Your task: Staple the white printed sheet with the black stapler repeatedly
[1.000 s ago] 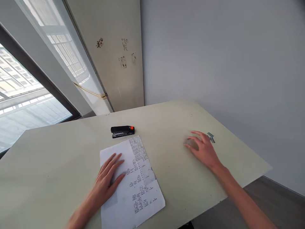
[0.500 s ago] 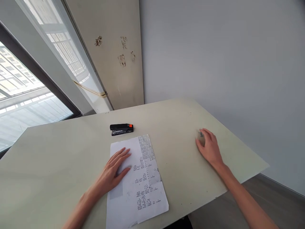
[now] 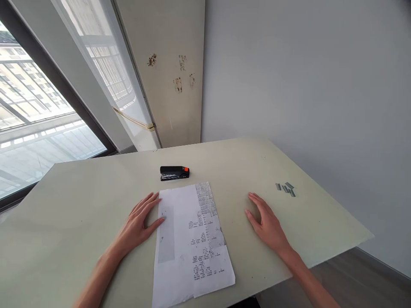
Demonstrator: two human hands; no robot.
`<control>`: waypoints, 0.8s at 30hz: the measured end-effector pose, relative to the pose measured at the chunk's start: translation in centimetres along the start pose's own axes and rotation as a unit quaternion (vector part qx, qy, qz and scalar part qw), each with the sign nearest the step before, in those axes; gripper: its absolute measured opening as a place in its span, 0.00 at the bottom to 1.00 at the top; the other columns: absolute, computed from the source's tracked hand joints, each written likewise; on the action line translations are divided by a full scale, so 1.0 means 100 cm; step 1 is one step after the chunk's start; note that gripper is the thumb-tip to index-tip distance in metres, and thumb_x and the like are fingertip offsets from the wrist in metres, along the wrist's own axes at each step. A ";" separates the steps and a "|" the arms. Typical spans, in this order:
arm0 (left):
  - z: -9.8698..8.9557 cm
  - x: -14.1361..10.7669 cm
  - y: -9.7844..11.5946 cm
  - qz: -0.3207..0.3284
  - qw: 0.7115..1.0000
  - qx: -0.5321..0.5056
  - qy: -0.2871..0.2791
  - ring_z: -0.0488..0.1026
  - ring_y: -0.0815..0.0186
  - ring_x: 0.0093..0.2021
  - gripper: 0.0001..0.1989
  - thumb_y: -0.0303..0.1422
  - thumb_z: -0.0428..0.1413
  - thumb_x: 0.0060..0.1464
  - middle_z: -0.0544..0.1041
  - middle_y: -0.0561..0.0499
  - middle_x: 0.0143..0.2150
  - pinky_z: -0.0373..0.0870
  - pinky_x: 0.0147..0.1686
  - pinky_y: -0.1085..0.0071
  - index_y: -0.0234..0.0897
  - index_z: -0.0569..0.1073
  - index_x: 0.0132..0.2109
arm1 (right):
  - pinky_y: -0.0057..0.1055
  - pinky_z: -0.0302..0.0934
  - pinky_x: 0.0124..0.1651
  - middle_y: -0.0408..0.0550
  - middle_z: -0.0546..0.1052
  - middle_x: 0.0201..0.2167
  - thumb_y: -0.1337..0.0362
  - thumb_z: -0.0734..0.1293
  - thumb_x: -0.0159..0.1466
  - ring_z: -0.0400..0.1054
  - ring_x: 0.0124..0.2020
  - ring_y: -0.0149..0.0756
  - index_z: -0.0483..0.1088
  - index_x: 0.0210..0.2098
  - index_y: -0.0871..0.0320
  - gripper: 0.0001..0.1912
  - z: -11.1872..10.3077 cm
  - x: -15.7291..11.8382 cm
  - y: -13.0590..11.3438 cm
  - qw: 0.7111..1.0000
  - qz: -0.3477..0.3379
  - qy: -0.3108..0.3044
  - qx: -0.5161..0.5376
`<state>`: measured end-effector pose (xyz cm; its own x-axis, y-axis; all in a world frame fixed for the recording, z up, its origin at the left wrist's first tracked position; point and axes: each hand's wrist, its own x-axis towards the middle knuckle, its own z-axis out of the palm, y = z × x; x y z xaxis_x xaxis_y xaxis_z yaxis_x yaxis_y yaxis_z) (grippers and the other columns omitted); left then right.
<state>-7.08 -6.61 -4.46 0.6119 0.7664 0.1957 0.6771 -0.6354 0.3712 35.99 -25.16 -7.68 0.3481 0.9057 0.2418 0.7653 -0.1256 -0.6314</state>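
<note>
Printed sheets of paper [image 3: 183, 239] lie overlapping on the pale table, with dense print along their right side. My left hand [image 3: 139, 220] rests at their left edge, fingers stretched out, the fingertips over the margin. To the right of the sheets, my right hand [image 3: 265, 222] is over the table with thumb and fingers apart and nothing in it. Several short strips of staples [image 3: 285, 188] lie beyond my right hand, apart from it. Behind the sheets sits a black stapler [image 3: 175, 173] with an orange patch at its right end.
The pale table [image 3: 105, 192] ends in a slanted edge at the right, above a dark floor [image 3: 340, 273]. A grey wall [image 3: 289, 85] rises behind it. At the back left are a stained panel [image 3: 173, 111] and a window [image 3: 35, 102].
My right hand has moved left, away from the staple strips, which now show uncovered. My left hand has slid left from the middle of the sheets to their edge. The view has shifted slightly.
</note>
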 end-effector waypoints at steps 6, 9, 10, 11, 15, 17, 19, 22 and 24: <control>0.000 -0.001 0.004 0.008 1.000 0.015 -0.009 0.55 0.48 0.77 0.33 0.54 0.55 0.67 0.61 0.50 0.77 0.60 0.73 0.45 0.50 0.62 0.73 | 0.58 0.60 0.72 0.53 0.68 0.71 0.50 0.60 0.75 0.61 0.72 0.50 0.65 0.67 0.51 0.25 0.001 -0.002 -0.001 1.000 -0.005 0.007 -0.008; 0.000 -0.001 0.004 0.013 1.000 0.019 -0.008 0.55 0.48 0.77 0.34 0.53 0.55 0.67 0.61 0.49 0.77 0.59 0.73 0.45 0.50 0.62 0.73 | 0.59 0.60 0.71 0.53 0.68 0.71 0.50 0.60 0.76 0.60 0.73 0.51 0.65 0.67 0.51 0.24 0.002 -0.003 -0.003 1.000 -0.008 0.005 -0.010; 0.000 -0.001 0.004 0.014 1.000 0.020 -0.008 0.54 0.48 0.77 0.34 0.53 0.55 0.67 0.61 0.49 0.77 0.59 0.73 0.45 0.50 0.61 0.74 | 0.59 0.60 0.71 0.53 0.67 0.71 0.50 0.60 0.76 0.60 0.73 0.51 0.65 0.67 0.51 0.24 0.002 -0.003 -0.003 1.000 -0.009 0.005 -0.011; 0.000 -0.002 0.004 0.015 1.000 0.021 -0.009 0.54 0.48 0.77 0.34 0.53 0.55 0.67 0.61 0.49 0.77 0.59 0.72 0.44 0.50 0.61 0.74 | 0.60 0.60 0.71 0.53 0.67 0.71 0.50 0.60 0.76 0.60 0.73 0.51 0.65 0.67 0.51 0.24 0.001 -0.003 -0.003 1.000 -0.011 0.006 -0.012; 0.000 -0.001 0.005 0.017 1.000 0.021 -0.009 0.54 0.48 0.77 0.33 0.53 0.55 0.67 0.61 0.49 0.77 0.59 0.72 0.44 0.50 0.61 0.74 | 0.61 0.61 0.70 0.53 0.68 0.71 0.49 0.60 0.75 0.61 0.72 0.52 0.66 0.66 0.50 0.24 0.001 -0.002 -0.004 1.000 -0.011 0.006 -0.016; -0.001 -0.001 0.005 0.016 1.000 0.020 -0.009 0.54 0.48 0.77 0.33 0.53 0.55 0.67 0.61 0.49 0.77 0.59 0.72 0.44 0.50 0.62 0.73 | 0.62 0.62 0.70 0.53 0.68 0.71 0.49 0.60 0.75 0.61 0.72 0.53 0.66 0.65 0.50 0.24 0.001 -0.002 -0.004 1.000 -0.013 0.006 -0.016; -0.001 -0.001 0.006 0.014 1.000 0.019 -0.010 0.54 0.48 0.77 0.33 0.53 0.55 0.67 0.61 0.49 0.77 0.59 0.72 0.44 0.50 0.62 0.73 | 0.62 0.62 0.70 0.53 0.68 0.71 0.49 0.59 0.75 0.61 0.72 0.53 0.67 0.65 0.50 0.23 0.001 -0.002 -0.004 1.000 -0.016 0.006 -0.018; -0.001 -0.001 0.007 0.012 1.000 0.022 -0.012 0.54 0.48 0.78 0.33 0.53 0.55 0.67 0.61 0.49 0.77 0.59 0.72 0.44 0.50 0.62 0.73 | 0.61 0.61 0.71 0.52 0.67 0.71 0.48 0.59 0.75 0.60 0.73 0.52 0.67 0.65 0.50 0.23 0.001 -0.002 -0.004 1.000 -0.014 0.000 -0.023; -0.001 -0.001 0.007 0.011 1.000 0.025 -0.012 0.54 0.48 0.78 0.33 0.54 0.55 0.67 0.61 0.49 0.77 0.59 0.72 0.44 0.49 0.62 0.73 | 0.61 0.60 0.71 0.52 0.67 0.72 0.48 0.59 0.76 0.59 0.73 0.52 0.67 0.65 0.50 0.23 0.001 -0.002 -0.003 1.000 -0.010 -0.003 -0.025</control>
<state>-6.68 -7.10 -4.12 0.6359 0.7504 0.1804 0.6833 -0.6560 0.3205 35.60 -25.28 -7.57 0.3289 0.9107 0.2500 0.7986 -0.1269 -0.5883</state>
